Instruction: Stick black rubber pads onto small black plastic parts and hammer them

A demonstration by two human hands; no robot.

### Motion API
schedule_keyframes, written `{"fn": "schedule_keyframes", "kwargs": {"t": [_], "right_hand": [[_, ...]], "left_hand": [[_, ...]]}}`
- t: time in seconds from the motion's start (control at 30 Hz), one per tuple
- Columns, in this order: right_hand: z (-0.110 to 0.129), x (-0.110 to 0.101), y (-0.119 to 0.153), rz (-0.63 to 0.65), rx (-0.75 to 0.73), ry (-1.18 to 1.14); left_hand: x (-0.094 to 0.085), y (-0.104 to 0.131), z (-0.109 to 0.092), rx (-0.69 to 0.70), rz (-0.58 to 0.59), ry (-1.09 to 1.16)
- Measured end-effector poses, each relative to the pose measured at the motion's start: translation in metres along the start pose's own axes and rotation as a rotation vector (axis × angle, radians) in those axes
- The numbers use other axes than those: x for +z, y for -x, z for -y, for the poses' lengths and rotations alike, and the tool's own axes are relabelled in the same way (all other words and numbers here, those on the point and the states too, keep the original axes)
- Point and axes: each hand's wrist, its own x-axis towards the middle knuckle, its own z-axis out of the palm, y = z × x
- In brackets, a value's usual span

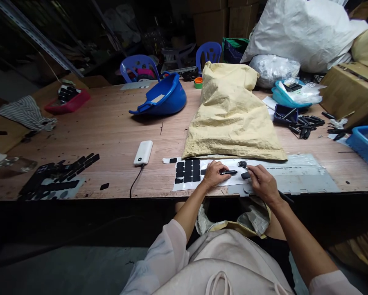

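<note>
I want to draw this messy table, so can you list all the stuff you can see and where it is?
Sack: one, pale yellow, table middle.
Sheet of pads: one, white with black pads, front edge.
Power bank: one, white, left of the sheet.
Basin: one, blue, tipped, behind the power bank.
Tray: one, red, far left.
Chairs: two, blue, behind the table.
Big bag: one, white, back right.
Loose black parts: many, right side.
Black strips: many, front left.
Left hand: holds a thin black part.
Right hand: holds a small black pad.
</note>
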Motion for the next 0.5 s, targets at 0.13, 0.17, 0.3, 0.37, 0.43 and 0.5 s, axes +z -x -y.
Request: {"fn": "schedule_keyframes", "kwargs": {"t": [0.13,0.17,0.3,0.37,0.43,0.5], "right_hand": [[0.021,0.007,0.003,0.029,-0.059,-0.019],[0.025,0.008,0.002,0.027,-0.072,-0.011],[0.036,0.009,0.002,0.000,-0.100,0.020],[0.038,0.010,0.004,0.031,-0.122,0.061],[0.037,0.010,0.004,0.071,-0.137,0.105],[0.035,0.009,0.004,0.066,-0.133,0.131]], "left_hand": [[0.001,0.000,0.002,0.000,0.001,-0.008],[0.001,0.000,0.002,0.001,0.002,-0.011],[0.002,-0.001,0.004,0.006,0.017,-0.028],[0.003,-0.001,0.004,0.004,0.017,-0.035],[0.004,-0.001,0.004,0.002,0.012,-0.038],[0.004,-0.001,0.004,0.002,0.010,-0.036]]}}
